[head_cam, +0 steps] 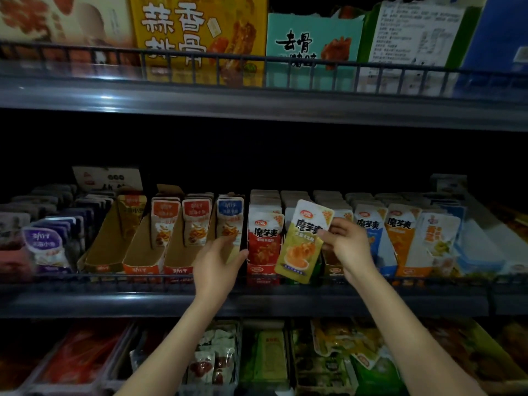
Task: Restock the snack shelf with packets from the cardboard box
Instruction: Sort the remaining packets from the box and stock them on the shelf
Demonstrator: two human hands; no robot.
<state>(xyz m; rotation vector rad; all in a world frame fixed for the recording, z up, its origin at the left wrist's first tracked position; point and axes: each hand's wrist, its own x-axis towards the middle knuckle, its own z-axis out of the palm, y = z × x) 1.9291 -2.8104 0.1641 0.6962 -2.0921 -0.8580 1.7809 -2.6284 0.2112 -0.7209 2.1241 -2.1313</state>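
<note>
My right hand (347,247) pinches a yellow-green snack packet (303,244) by its right edge and holds it tilted in front of the middle shelf (114,298). Behind the packet stands a display box of the same yellow-green packets, mostly hidden. My left hand (218,262) reaches to the red packet box (261,247) with fingers spread, its fingertips touching the box's left side. No brown shipping carton is in view.
Rows of open display boxes fill the middle shelf: orange (165,224), blue (228,218), blue-and-white (370,232), orange-yellow (401,235), purple packets (45,244) at left. A wire rail (143,277) runs along the front. Large boxes (197,38) stand on the upper shelf, loose packets (214,355) below.
</note>
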